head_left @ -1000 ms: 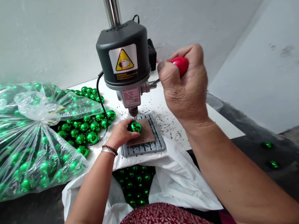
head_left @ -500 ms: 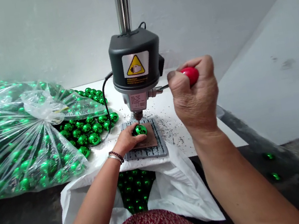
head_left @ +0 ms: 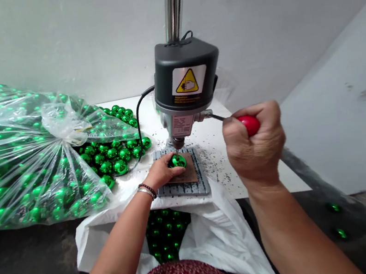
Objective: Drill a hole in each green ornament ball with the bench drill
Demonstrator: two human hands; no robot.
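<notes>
My left hand [head_left: 163, 170] grips a shiny green bauble [head_left: 177, 161] between thumb and fingers, on a brown board [head_left: 189, 173] over the grey slotted base [head_left: 202, 187]. Above it stands a drill press [head_left: 187, 75], its bit [head_left: 177, 152] reaching down to the top of the bauble. Whether the bit has gone into it I cannot tell. My right hand [head_left: 256, 143] is wrapped round the red knob [head_left: 250, 125] of the press's feed lever [head_left: 221, 117]. Dark shavings lie around the base.
A knotted clear plastic bag [head_left: 33, 166] full of green baubles fills the left, with several loose baubles [head_left: 120, 166] beside it. White sacking [head_left: 216, 229] with more baubles hangs at the table's front edge. Two baubles [head_left: 341, 234] lie low on the right. A black cable [head_left: 138, 121] curves left of the press.
My right hand has pulled the red knob downward, and the drill bit has come down onto the bauble. My left hand still holds the bauble. The whole view has shifted and tilted slightly.
</notes>
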